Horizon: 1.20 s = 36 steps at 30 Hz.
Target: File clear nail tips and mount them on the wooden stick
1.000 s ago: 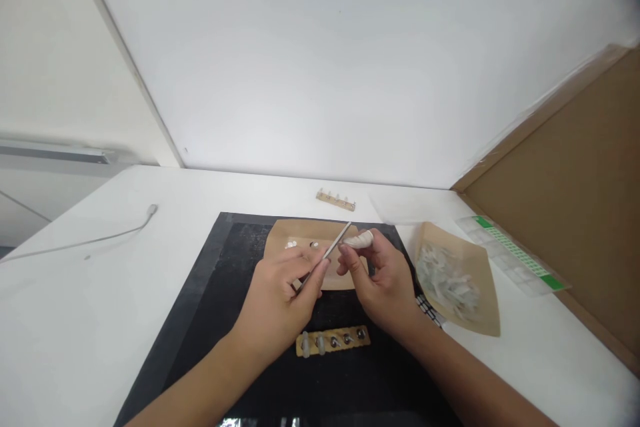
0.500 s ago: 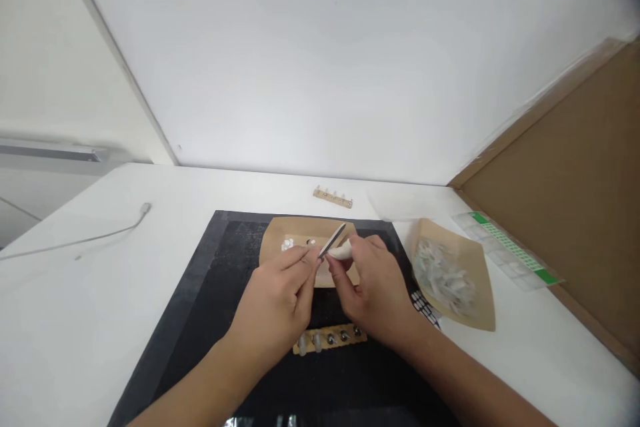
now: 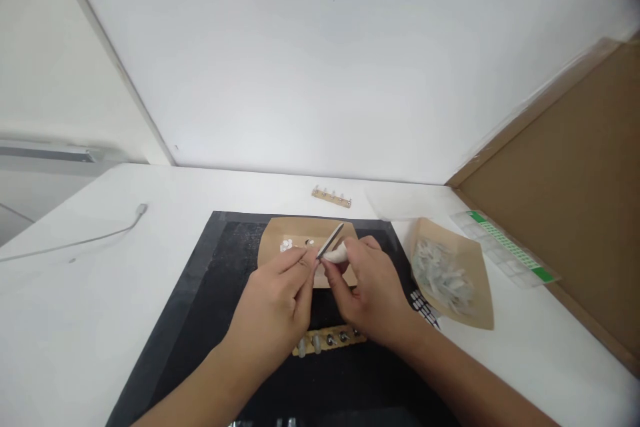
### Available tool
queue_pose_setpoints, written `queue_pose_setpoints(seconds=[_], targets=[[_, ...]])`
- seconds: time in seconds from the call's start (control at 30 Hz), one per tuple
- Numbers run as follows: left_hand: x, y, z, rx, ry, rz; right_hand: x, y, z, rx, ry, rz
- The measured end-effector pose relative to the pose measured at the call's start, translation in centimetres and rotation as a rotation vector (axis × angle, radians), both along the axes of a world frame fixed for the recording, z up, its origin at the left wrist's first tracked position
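Observation:
My left hand [image 3: 277, 290] is closed, with thumb and fingertips pinched at the lower end of a slim grey-and-white nail file [image 3: 331, 240] that slants up to the right. Close against it, my right hand [image 3: 373, 283] is also pinched, its index finger covered by a white wrap [image 3: 337, 253]. Whatever small piece lies between the right fingertips is hidden. Both hands are over a brown paper tray [image 3: 270, 233] with small white pieces [image 3: 286, 245] in it. Below the hands, a strip-shaped holder [image 3: 325, 340] carries clear nail tips on some of its pegs.
A black mat [image 3: 200, 320] covers the white table [image 3: 75, 320]. On the right are a brown tray [image 3: 480, 293] of translucent nail tips [image 3: 443, 273] and a clear case with a green label [image 3: 510, 247]. Another pegged strip [image 3: 331, 197] lies behind, and a cable [image 3: 115, 232] at left.
The hands keep almost the same pose, with the file and fingertips shifted very slightly. The whole view has moved a little to the left.

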State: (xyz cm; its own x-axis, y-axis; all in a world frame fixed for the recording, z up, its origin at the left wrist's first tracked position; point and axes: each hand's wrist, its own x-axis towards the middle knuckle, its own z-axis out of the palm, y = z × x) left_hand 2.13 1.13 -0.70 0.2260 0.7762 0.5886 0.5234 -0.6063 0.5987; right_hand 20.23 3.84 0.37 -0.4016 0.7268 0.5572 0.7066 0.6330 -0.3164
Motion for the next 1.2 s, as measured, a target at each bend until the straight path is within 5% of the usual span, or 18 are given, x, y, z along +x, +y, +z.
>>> queue_pose_setpoints(seconds=[0.83,0.97,1.07,1.2], targets=[[0.1,0.1,0.2,-0.018,-0.048,-0.017,0.0,-0.4,-0.1,0.028,0.052,-0.081],[0.2,0.1,0.2,0.001,-0.043,-0.015,0.1,-0.3,-0.1,-0.020,0.031,0.009],[-0.1,0.3,0.3,0.019,-0.057,0.047,0.5,-0.2,0.1,-0.062,0.105,0.009],[-1.9,1.5,0.1,0.012,0.087,0.310,1.3,-0.1,-0.2,-0.217,0.324,0.018]])
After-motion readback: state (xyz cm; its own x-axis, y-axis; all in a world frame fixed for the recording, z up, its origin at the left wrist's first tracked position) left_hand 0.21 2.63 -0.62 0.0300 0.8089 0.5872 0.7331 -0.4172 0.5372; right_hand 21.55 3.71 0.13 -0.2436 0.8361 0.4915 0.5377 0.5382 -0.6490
